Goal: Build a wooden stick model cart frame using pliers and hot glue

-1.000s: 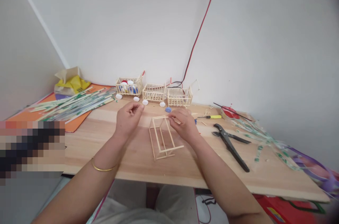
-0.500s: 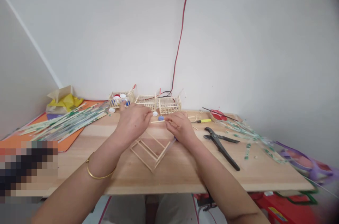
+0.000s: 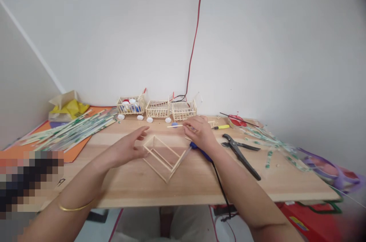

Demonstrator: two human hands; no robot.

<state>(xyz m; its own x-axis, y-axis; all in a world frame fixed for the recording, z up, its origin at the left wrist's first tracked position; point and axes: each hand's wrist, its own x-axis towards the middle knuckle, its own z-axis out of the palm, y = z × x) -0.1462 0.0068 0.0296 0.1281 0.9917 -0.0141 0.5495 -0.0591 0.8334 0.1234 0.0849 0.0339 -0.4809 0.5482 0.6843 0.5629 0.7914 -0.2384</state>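
Note:
My right hand [image 3: 200, 132] pinches a short thin wooden stick [image 3: 174, 126], which points left past a blue cap [image 3: 174, 124] on the table. Under that wrist lies a blue tool, likely a glue gun [image 3: 201, 152], with a black cord running over the table's front edge. Its tip reaches a box-shaped frame of thin sticks [image 3: 162, 160] on the tabletop. At the frame's left corner is my left hand [image 3: 128, 148], fingers apart and holding nothing visible. Whether its fingertips touch the frame I cannot tell.
Several small stick carts, one being a cart with caps [image 3: 130, 105], stand along the wall. Black pliers [image 3: 240, 154] and a yellow-handled tool [image 3: 222, 127] lie right. Wrapped sticks [image 3: 77, 129] cover an orange sheet at left. Plastic wrappers [image 3: 268, 142] lie far right.
My left hand has moved left and down from near the carts to the stick frame, its fingers opening. My right hand has shifted slightly right and up, still pinching the stick.

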